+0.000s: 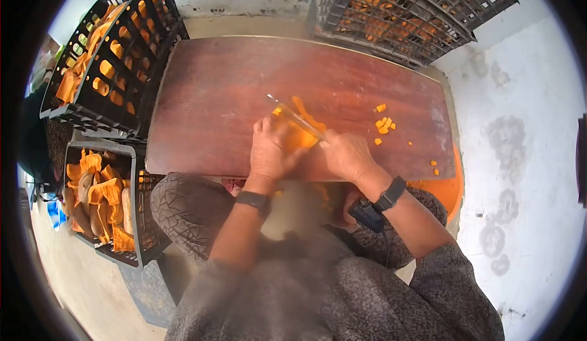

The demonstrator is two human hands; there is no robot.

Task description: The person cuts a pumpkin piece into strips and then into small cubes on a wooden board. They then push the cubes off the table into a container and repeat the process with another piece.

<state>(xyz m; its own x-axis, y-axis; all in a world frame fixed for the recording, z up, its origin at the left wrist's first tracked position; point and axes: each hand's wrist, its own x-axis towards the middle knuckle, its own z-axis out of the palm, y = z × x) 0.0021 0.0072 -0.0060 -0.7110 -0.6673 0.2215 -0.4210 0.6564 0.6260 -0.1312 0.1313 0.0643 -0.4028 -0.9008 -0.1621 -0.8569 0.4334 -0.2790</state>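
While the right hand [350, 156] is closed round the near end of a long, thin metal-bladed knife [298, 119], the blade reaches from that hand forward and to its left, passing over a flat, bright-orange piece of flesh [299, 139]. Key relation: the orange piece lies on the tabletop [214, 96] just left of the right hand and directly right of the left hand [273, 151], between the two. The knife's long axis is diagonal, its tip ahead of the left hand's fingers. The piece's own long axis is unclear, since blade and blur cover part of it.

Pose, right: fingers wrapped, handle hidden inside the grip, forearm slanting in from the right. Pose, left: fingers bent and pointing forward, thumb side toward the piece and seemingly touching it; cannot tell whether it pinches or only presses down.

Small orange cubes [385, 123] lie ahead and to the right of the right hand, well apart from the blade. Left of the left hand, beyond the tabletop edge, a black plastic crate [136, 219] holds orange slabs [107, 197].
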